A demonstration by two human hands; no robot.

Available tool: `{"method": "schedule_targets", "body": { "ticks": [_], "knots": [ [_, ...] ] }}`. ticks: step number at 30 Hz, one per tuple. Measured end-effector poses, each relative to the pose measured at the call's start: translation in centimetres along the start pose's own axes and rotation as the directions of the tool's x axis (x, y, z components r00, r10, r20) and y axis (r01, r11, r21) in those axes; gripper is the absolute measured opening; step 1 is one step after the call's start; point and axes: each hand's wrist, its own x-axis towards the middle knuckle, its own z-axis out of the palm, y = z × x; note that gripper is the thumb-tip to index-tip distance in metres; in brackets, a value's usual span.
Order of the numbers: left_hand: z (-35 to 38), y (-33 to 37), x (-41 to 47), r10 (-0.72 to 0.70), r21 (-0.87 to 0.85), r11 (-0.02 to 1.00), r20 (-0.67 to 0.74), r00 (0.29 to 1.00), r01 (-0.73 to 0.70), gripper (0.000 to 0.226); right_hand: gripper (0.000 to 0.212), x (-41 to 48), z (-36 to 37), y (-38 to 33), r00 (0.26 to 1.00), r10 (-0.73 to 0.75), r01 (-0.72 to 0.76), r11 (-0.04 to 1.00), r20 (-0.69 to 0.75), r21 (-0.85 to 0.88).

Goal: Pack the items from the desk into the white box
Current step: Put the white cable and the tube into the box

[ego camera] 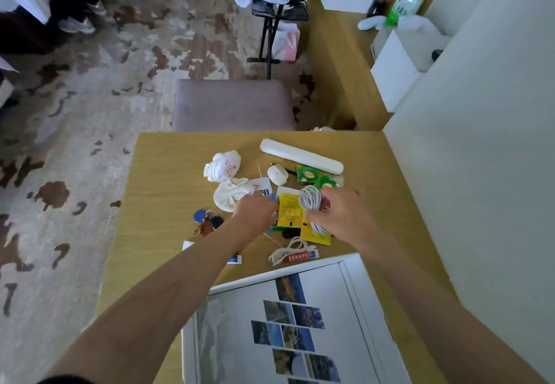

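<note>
The white box (pixel 357 299) lies open at the desk's near edge, with photo prints on its bottom. My right hand (pixel 339 215) holds a coiled white cable (pixel 309 199) just above the yellow packets (pixel 289 212). My left hand (pixel 255 212) reaches down with fingers closed at the packets' left edge, beside a white cloth pouch (pixel 229 194); what it grips is hidden. Further back lie a long white case (pixel 300 156), a small white oval device (pixel 277 174), green tea sachets (pixel 306 174), and a white plush toy (pixel 223 165). A key bunch (pixel 207 220), another white cable (pixel 288 251) and a small tube (pixel 301 256) lie nearer.
A mauve stool (pixel 232 104) stands behind the desk (pixel 156 191). A white wall (pixel 480 158) borders the desk on the right. Further back a second counter holds white boxes (pixel 396 65) and bottles (pixel 405 2). Patterned carpet (pixel 75 143) lies to the left.
</note>
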Motion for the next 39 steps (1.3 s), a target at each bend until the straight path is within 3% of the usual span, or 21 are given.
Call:
{"method": "schedule_targets", "body": {
  "ticks": [3, 6, 12, 16, 19, 24, 28, 34, 39],
  "knots": [
    [-0.1, 0.4, 0.2, -0.039, -0.122, 0.992, -0.007, 0.999, 0.038, 0.028, 0.03, -1.2, -1.6, 0.3, 0.998, 0.052, -0.045, 0.979, -0.031, 0.199],
    [-0.4, 0.2, -0.7, -0.072, -0.288, 0.956, -0.055, 0.996, 0.053, 0.029, 0.027, -2.7, -2.8, 0.2, 0.995, 0.029, -0.005, 0.97, -0.093, 0.244],
    [-2.7, 0.3, -6.4, -0.008, -0.142, 0.989, -0.365, 0.931, -0.047, 0.034, 0.03, -6.6, -5.3, -0.7, 0.976, -0.124, 0.184, 0.912, -0.182, 0.367],
    [-5.2, 1.4, -11.8, -0.127, -0.238, 0.971, -0.534, 0.836, -0.004, 0.027, 0.027, -9.2, -6.0, -1.4, 0.953, -0.228, 0.289, 0.887, -0.201, 0.362],
    [-6.3, 3.6, -14.8, -0.183, -0.221, 0.973, -0.582, 0.792, 0.063, 0.024, 0.023, -10.9, -5.8, -1.6, 0.916, -0.339, 0.394, 0.86, -0.214, 0.323],
    [-7.3, 7.0, -15.4, -0.163, -0.023, 0.984, -0.498, 0.852, 0.175, 0.047, 0.025, -12.6, -5.4, -0.9, 0.893, -0.407, 0.448, 0.849, -0.194, 0.282],
    [-7.6, 7.3, -16.1, -0.295, -0.178, 0.955, -0.495, 0.817, 0.238, 0.042, 0.024, -13.9, -5.5, -0.7, 0.88, -0.442, 0.472, 0.852, -0.173, 0.226],
    [-6.4, 6.8, -20.7, -0.335, -0.397, 0.913, -0.594, 0.732, 0.096, 0.031, 0.022, -15.5, -3.3, -2.0, 0.857, -0.514, 0.514, 0.851, -0.035, 0.103],
    [-4.5, 7.0, -25.4, -0.398, -0.483, 0.869, -0.549, 0.735, 0.109, 0.031, 0.022, -16.0, 2.5, -4.1, 0.814, -0.569, 0.581, 0.797, 0.115, -0.166]
  ]
}}
